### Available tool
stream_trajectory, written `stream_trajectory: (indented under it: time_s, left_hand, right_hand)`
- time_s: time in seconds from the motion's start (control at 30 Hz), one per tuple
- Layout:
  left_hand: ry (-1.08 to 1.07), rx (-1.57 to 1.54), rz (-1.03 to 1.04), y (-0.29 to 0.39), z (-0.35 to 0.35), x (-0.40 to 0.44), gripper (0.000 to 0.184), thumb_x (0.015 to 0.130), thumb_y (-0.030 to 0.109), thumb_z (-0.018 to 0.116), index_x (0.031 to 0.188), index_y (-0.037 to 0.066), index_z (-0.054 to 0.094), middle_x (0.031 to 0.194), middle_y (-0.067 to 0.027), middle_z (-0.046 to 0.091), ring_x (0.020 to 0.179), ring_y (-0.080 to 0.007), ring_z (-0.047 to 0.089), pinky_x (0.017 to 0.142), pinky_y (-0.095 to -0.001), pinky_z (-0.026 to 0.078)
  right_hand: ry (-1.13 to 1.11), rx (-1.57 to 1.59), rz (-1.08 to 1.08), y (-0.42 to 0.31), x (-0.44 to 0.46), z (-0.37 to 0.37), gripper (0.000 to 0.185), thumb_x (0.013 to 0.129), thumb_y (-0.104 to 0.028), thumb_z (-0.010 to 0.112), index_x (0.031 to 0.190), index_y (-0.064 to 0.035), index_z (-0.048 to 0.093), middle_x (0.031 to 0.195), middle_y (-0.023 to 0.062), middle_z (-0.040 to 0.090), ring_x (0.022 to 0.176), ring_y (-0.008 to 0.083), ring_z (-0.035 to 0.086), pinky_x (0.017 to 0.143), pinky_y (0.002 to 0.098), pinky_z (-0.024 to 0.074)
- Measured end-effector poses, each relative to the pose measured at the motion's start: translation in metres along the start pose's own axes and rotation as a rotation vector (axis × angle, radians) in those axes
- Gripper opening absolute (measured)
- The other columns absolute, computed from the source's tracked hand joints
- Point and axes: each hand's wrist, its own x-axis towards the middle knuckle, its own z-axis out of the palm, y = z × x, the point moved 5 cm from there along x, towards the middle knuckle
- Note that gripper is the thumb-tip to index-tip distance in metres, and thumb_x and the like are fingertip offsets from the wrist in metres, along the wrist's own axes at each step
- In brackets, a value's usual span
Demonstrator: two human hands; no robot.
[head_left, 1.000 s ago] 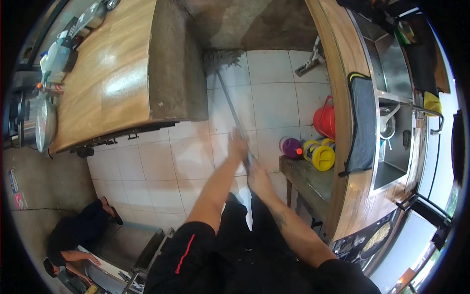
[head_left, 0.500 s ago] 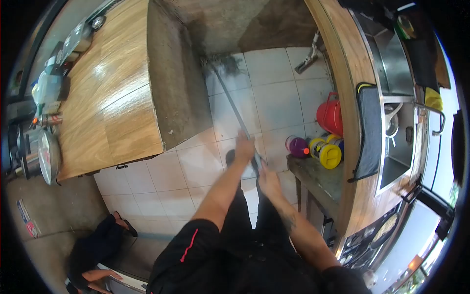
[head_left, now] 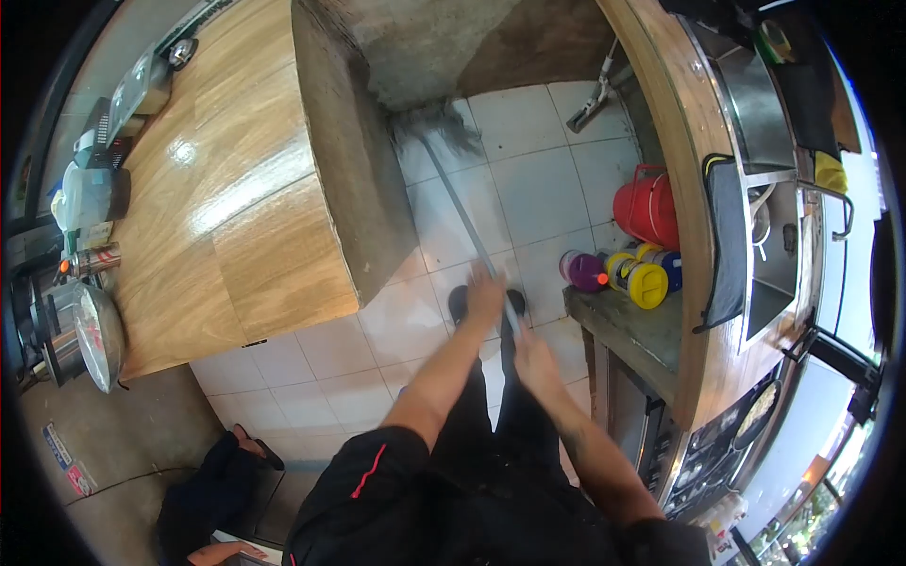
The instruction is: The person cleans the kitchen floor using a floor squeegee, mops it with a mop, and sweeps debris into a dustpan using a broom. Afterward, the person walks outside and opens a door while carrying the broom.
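A second dark shoe point(head_left: 515, 303) has appeared beside the first, setting the person squarely behind the mop point(head_left: 461, 209). Left hand point(head_left: 487, 294) and right hand point(head_left: 536, 364) each keep a closed grip on its pole; blurred strands spread across the floor point(head_left: 528, 179) at the counter's point(head_left: 226, 189) far corner.

Both hands point(head_left: 486, 294) grip a grey pole point(head_left: 459, 203), its blurred mop head point(head_left: 445, 127) on white tiles point(head_left: 543, 193) beside a counter point(head_left: 245, 189)
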Motion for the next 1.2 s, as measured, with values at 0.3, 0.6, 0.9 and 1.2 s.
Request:
stream_trajectory:
  time_s: [0.3, 0.6, 0.9, 1.2]
  left_hand:
    - [-0.267, 0.193, 0.086, 0.034, 0.053, -0.109, 0.024, 0.094, 0.013, 0.053, 0.114, 0.003, 0.061, 0.148, -0.0494, 0.024, 0.140, -0.0642, 0.024, 0.115, -0.0617, 0.031]
    - [-0.105, 0.229, 0.235, -0.003, 0.000, 0.028, 0.024, 0.095, 0.015, 0.053, 0.113, 0.009, 0.066, 0.152, -0.0379, 0.033, 0.145, -0.0526, 0.027, 0.115, -0.0625, 0.029]
    - [-0.020, 0.185, -0.019, 0.006, -0.034, 0.037, 0.025, 0.092, 0.012, 0.054, 0.115, 0.011, 0.066, 0.147, -0.0353, 0.041, 0.141, -0.0538, 0.033, 0.113, -0.0671, 0.028]
    - [-0.215, 0.318, 0.194, 0.083, 0.089, 0.055, 0.031, 0.092, 0.015, 0.059, 0.122, 0.010, 0.065, 0.143, -0.0418, 0.041, 0.140, -0.0549, 0.034, 0.113, -0.0612, 0.030]
  right_hand:
    - [0.006, 0.173, 0.103, 0.033, -0.122, -0.007, 0.042, 0.102, -0.018, 0.054, 0.136, 0.0055, 0.056, 0.110, 0.0330, 0.067, 0.098, 0.0386, 0.071, 0.081, 0.0421, 0.0542]
    - [0.128, 0.250, 0.177, 0.012, -0.004, 0.047, 0.043, 0.104, -0.018, 0.054, 0.142, 0.0016, 0.053, 0.070, 0.0112, 0.054, 0.068, 0.0163, 0.047, 0.066, 0.0355, 0.0467]
    - [-0.156, 0.118, 0.123, -0.017, 0.036, -0.005, 0.044, 0.102, -0.022, 0.051, 0.144, -0.0078, 0.052, 0.105, 0.0299, 0.067, 0.103, 0.0438, 0.066, 0.089, 0.0431, 0.0529]
    - [0.187, 0.130, 0.229, 0.064, -0.005, -0.056, 0.040, 0.102, -0.024, 0.053, 0.134, -0.0013, 0.060, 0.103, 0.0321, 0.068, 0.100, 0.0467, 0.066, 0.085, 0.0448, 0.0528]
